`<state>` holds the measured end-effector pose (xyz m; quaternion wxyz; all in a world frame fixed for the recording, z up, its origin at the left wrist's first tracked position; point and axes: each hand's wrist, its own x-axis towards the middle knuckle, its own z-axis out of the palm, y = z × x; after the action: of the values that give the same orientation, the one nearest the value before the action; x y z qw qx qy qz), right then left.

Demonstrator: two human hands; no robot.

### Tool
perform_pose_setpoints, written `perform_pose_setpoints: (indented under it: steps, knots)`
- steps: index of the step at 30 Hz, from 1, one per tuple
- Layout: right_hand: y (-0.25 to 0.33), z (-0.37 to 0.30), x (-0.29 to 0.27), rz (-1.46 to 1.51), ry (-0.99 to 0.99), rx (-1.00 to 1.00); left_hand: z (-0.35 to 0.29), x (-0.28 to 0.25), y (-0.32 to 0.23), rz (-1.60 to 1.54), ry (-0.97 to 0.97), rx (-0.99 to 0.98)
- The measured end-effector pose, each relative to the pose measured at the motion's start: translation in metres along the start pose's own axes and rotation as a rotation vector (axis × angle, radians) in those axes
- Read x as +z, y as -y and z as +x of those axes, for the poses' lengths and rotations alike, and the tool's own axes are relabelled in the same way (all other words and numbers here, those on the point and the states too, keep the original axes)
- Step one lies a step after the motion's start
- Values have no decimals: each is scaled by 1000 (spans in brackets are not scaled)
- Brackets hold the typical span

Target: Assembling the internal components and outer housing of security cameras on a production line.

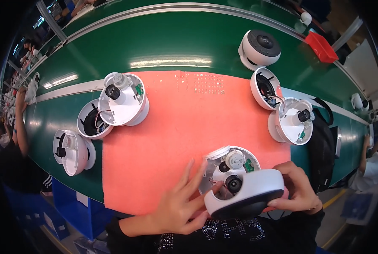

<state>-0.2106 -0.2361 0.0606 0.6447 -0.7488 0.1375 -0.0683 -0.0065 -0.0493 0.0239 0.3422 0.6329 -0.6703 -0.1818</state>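
Observation:
A white round camera housing [214, 174] stands tilted on the orange mat near me, its inside showing a motor, a lens [234, 183], thin wires and a small green board. My right hand [298, 186] grips a white half-shell with a black face [250, 189], held slanted over the near side of this housing. Against the left side of the housing rests my left hand [178, 207], its fingers spread. One of its fingers reaches inside by the wires, and its thumb lies close to the shell's left edge. The underside of the shell is hidden.
Opened camera units stand at left [123, 101], far left [72, 152] and right [292, 120]. A closed camera [260, 47] sits at the back right. Small screws [208, 82] lie in rows on the orange mat [155, 139]. Beyond are a red bin [321, 47] and a black bag [322, 148].

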Motion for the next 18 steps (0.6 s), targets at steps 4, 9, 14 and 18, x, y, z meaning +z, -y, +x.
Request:
perform_pose_setpoints:
  steps: [4, 9, 14, 18]
  knots:
    - [-3, 5, 12, 94, -47, 53, -1, -7, 17, -271, -133, 12]
    - [-4, 13, 10, 61, -44, 108, 16, -20, -2, -93, -43, -136]
    - [-4, 31, 0, -478, -148, -181, 21, -28, -7, 92, -4, -136]
    - [0, 41, 2, -644, -90, -47, 26, -33, 0, 327, 115, -188]
